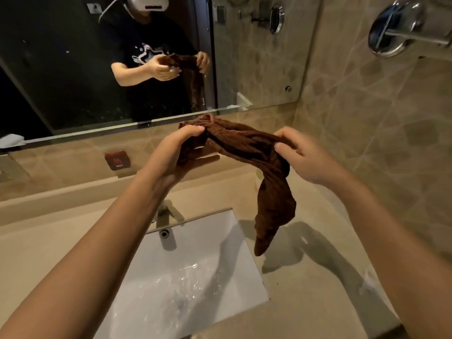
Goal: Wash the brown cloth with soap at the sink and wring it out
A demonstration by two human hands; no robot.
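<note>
The brown cloth (247, 145) is bunched into a rope and held up in front of the mirror, above the counter behind the sink. My left hand (171, 157) grips its left end, thumb over the top. My right hand (303, 157) pinches the cloth further right; from there a long tail (274, 211) hangs down over the counter just right of the white rectangular sink (220, 241). Water glistens at the bottom of the basin.
A metal faucet (166, 214) stands behind the basin, partly hidden by my left forearm. A red HOT sticker (117, 160) is on the tiled backsplash. A large mirror (73, 69) spans the wall. A chrome wall fixture (401, 28) sits at upper right.
</note>
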